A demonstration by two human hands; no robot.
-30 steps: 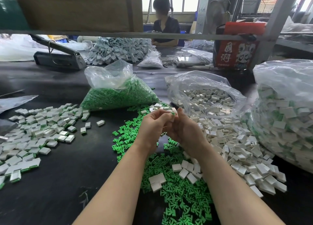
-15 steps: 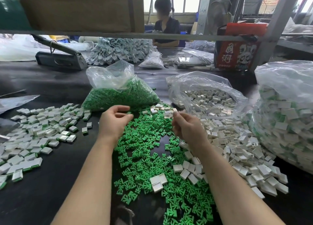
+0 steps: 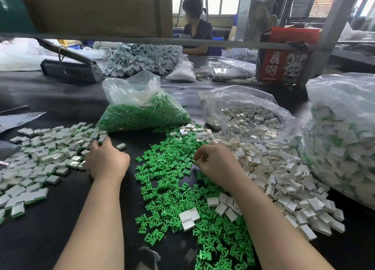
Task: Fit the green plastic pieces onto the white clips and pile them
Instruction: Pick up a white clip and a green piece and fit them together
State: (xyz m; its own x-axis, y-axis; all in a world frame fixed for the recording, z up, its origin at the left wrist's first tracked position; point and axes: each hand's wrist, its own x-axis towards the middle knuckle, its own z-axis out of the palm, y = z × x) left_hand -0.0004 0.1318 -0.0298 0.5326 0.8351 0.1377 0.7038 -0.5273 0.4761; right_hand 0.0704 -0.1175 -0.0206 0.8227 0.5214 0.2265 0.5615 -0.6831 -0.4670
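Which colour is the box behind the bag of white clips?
Red, with white figures and characters printed on its front; the head view shows it.

1. Hands: 2, left hand [image 3: 107, 160] and right hand [image 3: 218, 164].
2. Clear plastic bags holding parts: 3, green-piece bag [image 3: 142, 105], white-clip bag [image 3: 243, 111], assembled-part bag [image 3: 343, 131].
3. Loose heaps, too many to count: green pieces [image 3: 172, 180], white clips [image 3: 284, 178], assembled pile [image 3: 40, 158].
4. Red box [image 3: 284, 56]: 1.
5. Person across table [image 3: 195, 26]: 1.

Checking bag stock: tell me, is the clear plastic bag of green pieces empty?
No, the clear plastic bag of green pieces bulges, packed with small green plastic parts behind the loose green pile.
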